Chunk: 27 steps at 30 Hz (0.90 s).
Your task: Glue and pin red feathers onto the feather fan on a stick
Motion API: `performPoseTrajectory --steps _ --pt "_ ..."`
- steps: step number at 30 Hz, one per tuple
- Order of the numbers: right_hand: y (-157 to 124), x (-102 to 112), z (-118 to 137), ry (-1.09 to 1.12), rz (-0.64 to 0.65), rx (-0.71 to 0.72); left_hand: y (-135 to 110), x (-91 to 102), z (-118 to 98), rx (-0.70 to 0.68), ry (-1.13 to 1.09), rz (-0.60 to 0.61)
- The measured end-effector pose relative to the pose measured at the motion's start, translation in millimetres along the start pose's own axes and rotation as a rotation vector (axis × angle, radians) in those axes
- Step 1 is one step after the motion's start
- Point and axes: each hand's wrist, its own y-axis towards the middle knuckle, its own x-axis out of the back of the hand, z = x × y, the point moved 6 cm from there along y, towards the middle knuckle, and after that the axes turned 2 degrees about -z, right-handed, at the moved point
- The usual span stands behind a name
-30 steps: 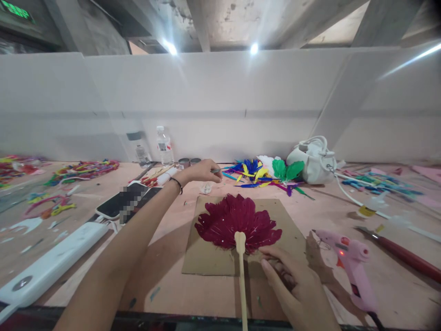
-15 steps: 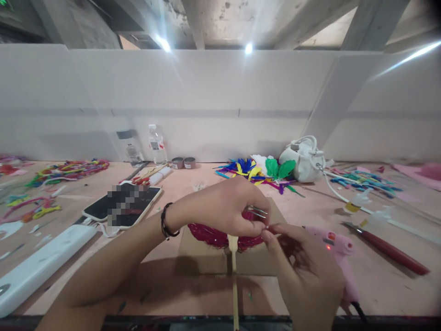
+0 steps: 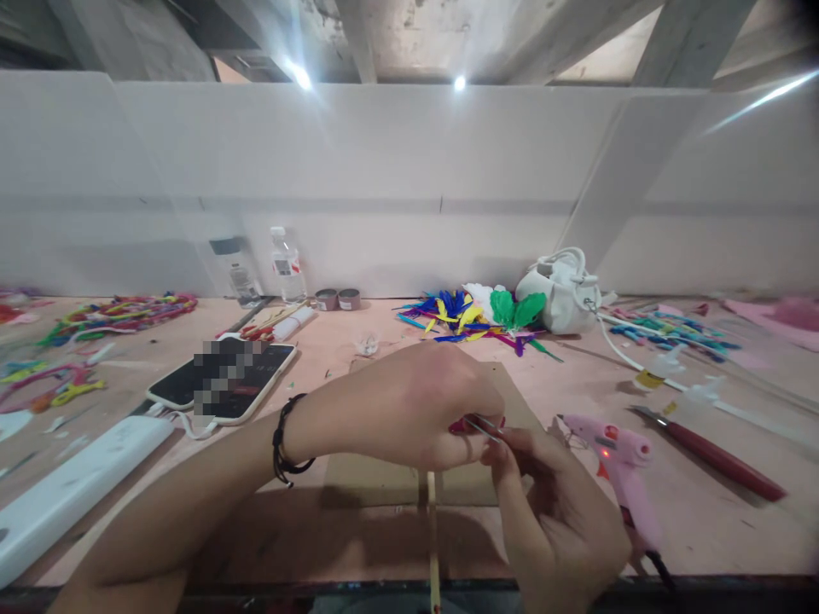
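My left hand [image 3: 409, 409], with a dark bracelet on its wrist, is closed around metal tweezers [image 3: 485, 428] whose prongs show by the thumb. My right hand [image 3: 560, 507] meets it at the fingertips, thumb and forefinger pinched near the tweezers; whatever they pinch is too small to make out. Beneath the left hand, only a bit of a dark red feathery piece [image 3: 456, 425] shows. A flat wooden stick [image 3: 433, 533] runs from under that hand to the table's front edge. Brown cardboard [image 3: 368, 486] lies below both hands.
Right of my hands lie a pink glue gun [image 3: 624, 469] with a lit red light and a red-handled knife [image 3: 717, 456]. Colourful feathers [image 3: 457, 311] and a white bag [image 3: 563, 294] are behind. Leftward are a phone [image 3: 223, 379], a white power strip [image 3: 83, 486] and a bottle [image 3: 287, 264].
My left hand has come down slightly and now covers most of the red feathery piece. The right hand has shifted a little left, showing more of the glue gun. The view has tilted slightly.
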Motion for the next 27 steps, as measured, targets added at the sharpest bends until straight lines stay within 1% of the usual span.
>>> performPoseTrajectory --steps 4,7,11,15,22,25,27 --pt "-2 0 4 0.035 -0.067 0.027 2 0.0 -2 -0.014 -0.055 -0.019" --pt "-1 2 9 -0.001 -0.121 0.069 3 0.0 -3 -0.007 -0.067 -0.029" --pt "-1 2 12 -0.035 -0.117 0.075 4 -0.7 -3 -0.008 -0.083 -0.039" --pt "-1 5 15 -0.079 -0.152 0.089 3 -1.5 -5 -0.024 -0.057 -0.049" --pt "-1 3 20 -0.226 -0.118 0.142 2 -3.5 -7 -0.04 0.003 -0.066" --pt "-2 4 23 -0.248 -0.145 0.153 3 -4.4 -7 -0.044 0.004 -0.082" --pt "-2 3 23 -0.251 -0.137 0.158 3 -5.0 -7 -0.052 0.005 -0.089"
